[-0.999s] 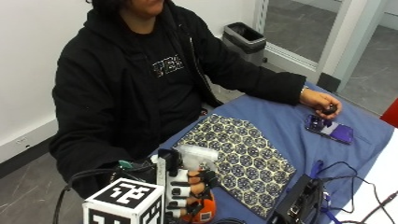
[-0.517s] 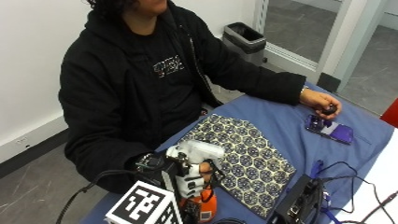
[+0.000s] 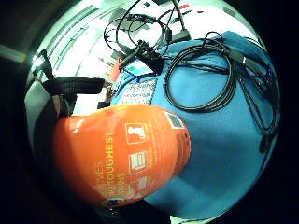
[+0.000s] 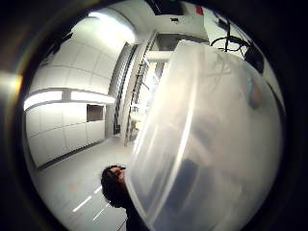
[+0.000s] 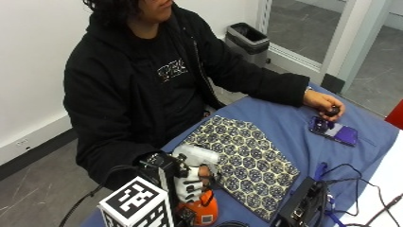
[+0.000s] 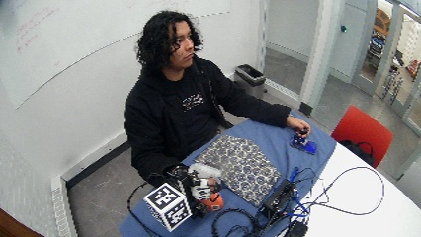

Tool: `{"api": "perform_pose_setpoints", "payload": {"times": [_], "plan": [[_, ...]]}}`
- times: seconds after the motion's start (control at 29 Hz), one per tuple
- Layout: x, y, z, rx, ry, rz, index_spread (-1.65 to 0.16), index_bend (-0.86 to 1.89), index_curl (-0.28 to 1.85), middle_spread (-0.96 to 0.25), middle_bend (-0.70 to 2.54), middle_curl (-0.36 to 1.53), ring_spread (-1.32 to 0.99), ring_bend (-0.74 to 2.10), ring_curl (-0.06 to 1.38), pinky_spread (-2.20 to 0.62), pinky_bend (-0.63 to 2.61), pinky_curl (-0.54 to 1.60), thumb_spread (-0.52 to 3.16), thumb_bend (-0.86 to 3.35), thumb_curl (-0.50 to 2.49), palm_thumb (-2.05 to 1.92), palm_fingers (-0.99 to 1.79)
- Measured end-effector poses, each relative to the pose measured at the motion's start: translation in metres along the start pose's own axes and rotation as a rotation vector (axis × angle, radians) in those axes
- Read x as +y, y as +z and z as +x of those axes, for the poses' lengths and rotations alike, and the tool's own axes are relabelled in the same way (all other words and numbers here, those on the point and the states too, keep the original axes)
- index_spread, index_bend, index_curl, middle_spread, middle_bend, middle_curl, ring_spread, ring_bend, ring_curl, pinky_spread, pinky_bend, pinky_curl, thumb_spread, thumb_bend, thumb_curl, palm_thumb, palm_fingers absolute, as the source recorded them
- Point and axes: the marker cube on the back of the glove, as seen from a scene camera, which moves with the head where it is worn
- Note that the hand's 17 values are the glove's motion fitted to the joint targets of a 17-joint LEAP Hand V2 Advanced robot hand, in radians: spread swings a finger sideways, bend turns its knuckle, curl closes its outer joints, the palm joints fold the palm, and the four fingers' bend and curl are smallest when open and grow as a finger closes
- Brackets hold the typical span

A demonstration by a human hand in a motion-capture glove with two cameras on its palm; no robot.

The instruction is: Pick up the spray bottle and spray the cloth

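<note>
Beside my gloved right hand, the patterned cloth lies flat on the blue table. I now grasp the orange spray bottle around its neck, raised since a second ago; its white nozzle faces the cloth, ready for spraying.

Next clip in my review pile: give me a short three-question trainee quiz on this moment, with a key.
1. True or false: the gloved right hand grips the spray bottle.
2. Where does the patterned cloth lie?
A. folded in the trash bin
B. flat on the blue table cover, beside the bottle
C. draped over the phone
3. Fill in: the bottle's body is ____ with a white spray head.

Key
1. True; its fingers curl round the neck below the spray head.
2. B; it lies spread on the blue table cover.
3. Orange, as the little finger side palm view also shows.
</note>
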Motion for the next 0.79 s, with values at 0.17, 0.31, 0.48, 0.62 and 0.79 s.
{"api": "perform_pose_setpoints", "payload": {"times": [0.17,0.31,0.48,0.62,0.79], "plan": [[-0.001,0.000,0.000,-0.004,-0.004,-0.004,-0.26,0.33,0.46,-0.18,0.64,0.57,-0.21,0.73,0.49,-0.30,0.46,0.42,0.99,0.00,0.50,0.98,1.43],[-0.003,-0.001,0.000,-0.015,0.000,-0.009,-0.25,0.35,0.49,-0.18,0.66,0.58,-0.21,0.75,0.50,-0.30,0.48,0.43,1.03,-0.01,0.51,0.98,1.41],[-0.005,-0.009,-0.015,-0.054,0.036,0.004,-0.25,0.36,0.51,-0.18,0.68,0.60,-0.21,0.76,0.51,-0.30,0.49,0.43,1.06,-0.01,0.52,0.98,1.38],[-0.005,-0.015,-0.055,-0.106,0.035,-0.074,-0.25,0.37,0.53,-0.18,0.69,0.60,-0.20,0.76,0.51,-0.29,0.49,0.43,1.08,-0.01,0.53,0.99,1.36],[-0.005,-0.007,-0.110,0.047,0.075,-0.359,-0.25,0.37,0.54,-0.18,0.70,0.61,-0.20,0.76,0.51,-0.29,0.50,0.43,1.11,-0.01,0.53,0.99,1.35]]}}
